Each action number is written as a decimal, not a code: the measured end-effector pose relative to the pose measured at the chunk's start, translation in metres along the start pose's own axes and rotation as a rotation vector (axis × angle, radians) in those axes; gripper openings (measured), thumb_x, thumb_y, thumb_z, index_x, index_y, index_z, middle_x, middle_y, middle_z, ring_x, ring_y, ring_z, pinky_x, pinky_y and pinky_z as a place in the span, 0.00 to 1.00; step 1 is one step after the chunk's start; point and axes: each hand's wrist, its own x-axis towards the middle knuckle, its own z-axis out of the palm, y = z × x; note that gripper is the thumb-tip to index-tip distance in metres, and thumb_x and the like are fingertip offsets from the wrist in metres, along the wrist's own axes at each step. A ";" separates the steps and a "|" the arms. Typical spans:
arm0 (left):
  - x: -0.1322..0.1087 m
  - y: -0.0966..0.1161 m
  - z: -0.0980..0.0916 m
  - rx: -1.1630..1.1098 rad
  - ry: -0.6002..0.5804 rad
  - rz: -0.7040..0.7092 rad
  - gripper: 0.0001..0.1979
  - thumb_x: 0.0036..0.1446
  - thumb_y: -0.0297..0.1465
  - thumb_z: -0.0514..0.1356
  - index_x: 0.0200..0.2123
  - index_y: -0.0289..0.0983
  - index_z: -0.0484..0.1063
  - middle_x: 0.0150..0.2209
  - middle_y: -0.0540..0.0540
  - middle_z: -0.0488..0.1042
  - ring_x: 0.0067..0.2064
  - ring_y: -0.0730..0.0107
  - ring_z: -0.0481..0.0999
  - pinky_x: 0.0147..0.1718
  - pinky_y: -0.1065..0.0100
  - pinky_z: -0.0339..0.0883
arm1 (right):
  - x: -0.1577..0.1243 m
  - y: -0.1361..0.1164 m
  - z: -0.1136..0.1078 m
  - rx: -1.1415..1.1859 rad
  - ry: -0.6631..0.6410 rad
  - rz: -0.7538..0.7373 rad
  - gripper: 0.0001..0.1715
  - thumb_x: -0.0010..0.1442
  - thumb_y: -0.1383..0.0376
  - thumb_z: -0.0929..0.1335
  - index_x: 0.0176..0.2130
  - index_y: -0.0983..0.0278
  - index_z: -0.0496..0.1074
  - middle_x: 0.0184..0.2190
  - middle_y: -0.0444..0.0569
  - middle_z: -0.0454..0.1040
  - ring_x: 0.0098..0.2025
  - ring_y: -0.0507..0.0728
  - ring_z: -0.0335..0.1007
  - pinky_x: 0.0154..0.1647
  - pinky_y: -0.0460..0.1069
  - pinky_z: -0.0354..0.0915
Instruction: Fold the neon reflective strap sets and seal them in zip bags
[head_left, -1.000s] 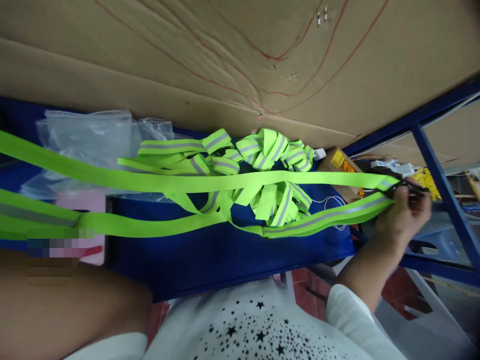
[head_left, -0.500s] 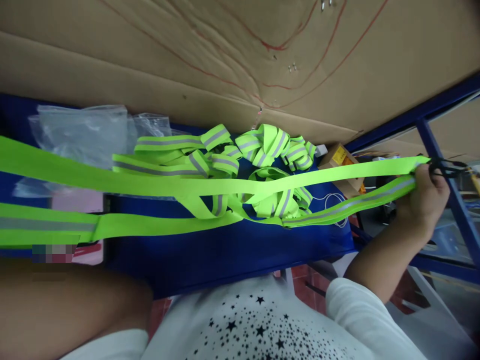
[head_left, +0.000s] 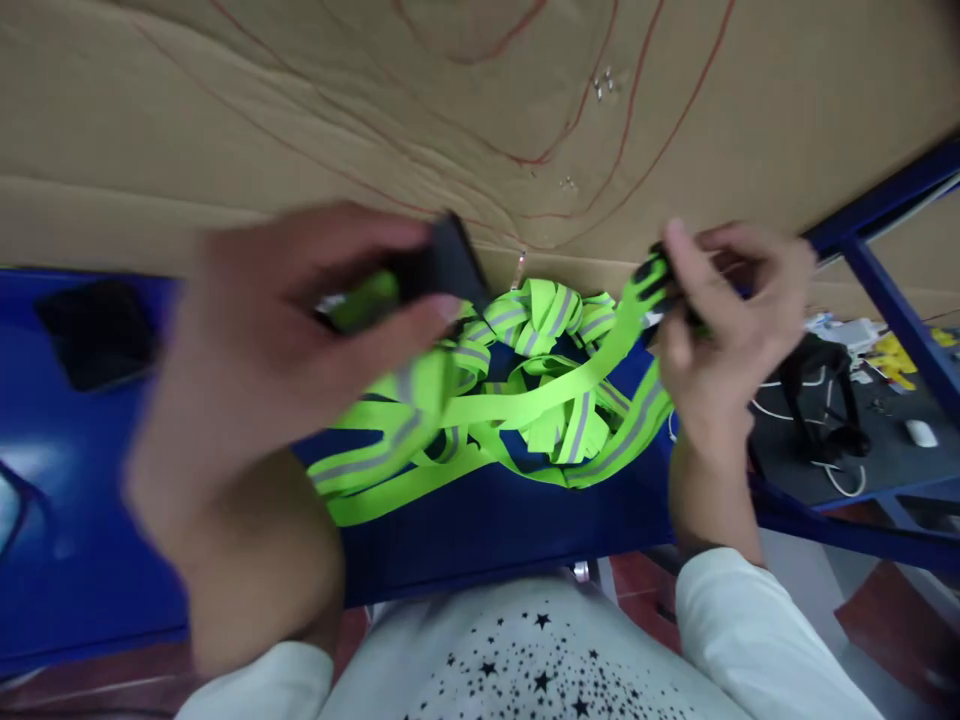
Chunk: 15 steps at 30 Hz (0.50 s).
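Blurred by motion, my left hand (head_left: pixel 285 350) pinches a flat black piece (head_left: pixel 454 265) between thumb and fingers, with yellow-green strap showing inside its grip. My right hand (head_left: pixel 727 310) is closed on the black-fitted end of a reflective strap (head_left: pixel 585 380). That strap is yellow-green with a grey stripe and sags in loops between both hands. Behind and below it, a heap of similar reflective straps (head_left: pixel 551 310) lies bunched on the blue table (head_left: pixel 517 525). The exact kind of the black pieces cannot be made out.
A dark flat rectangular object (head_left: pixel 97 330) lies on the table at the left. Brown cardboard (head_left: pixel 375 120) with red lines rises behind. Blue metal bars (head_left: pixel 900 290) stand at the right, beside a dark surface holding a black strap-like item (head_left: pixel 825 400) and cables.
Both hands have moved inward and the strap between them has gone from stretched to slack. My left hand has come into full view. The clear plastic bags at left are no longer visible.
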 end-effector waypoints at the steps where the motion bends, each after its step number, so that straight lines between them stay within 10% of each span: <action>1: 0.004 0.002 0.007 0.058 -0.018 0.027 0.17 0.64 0.37 0.67 0.53 0.37 0.77 0.48 0.46 0.82 0.45 0.64 0.80 0.50 0.58 0.76 | 0.004 -0.013 0.009 0.052 0.004 -0.012 0.35 0.71 0.71 0.62 0.66 0.37 0.68 0.55 0.49 0.70 0.61 0.66 0.67 0.60 0.65 0.68; 7: 0.014 0.005 0.037 0.149 -0.009 0.113 0.15 0.65 0.35 0.66 0.52 0.33 0.75 0.49 0.44 0.82 0.49 0.66 0.81 0.53 0.62 0.75 | 0.014 -0.043 0.040 0.470 -0.128 0.157 0.25 0.72 0.57 0.65 0.65 0.46 0.71 0.61 0.52 0.65 0.71 0.79 0.57 0.57 0.68 0.72; 15: 0.017 -0.001 0.055 0.112 -0.039 0.001 0.14 0.65 0.34 0.65 0.52 0.38 0.77 0.50 0.45 0.82 0.50 0.61 0.81 0.52 0.63 0.74 | 0.001 -0.051 0.074 0.122 0.036 -0.025 0.28 0.74 0.68 0.57 0.67 0.54 0.69 0.58 0.55 0.71 0.63 0.65 0.69 0.65 0.66 0.65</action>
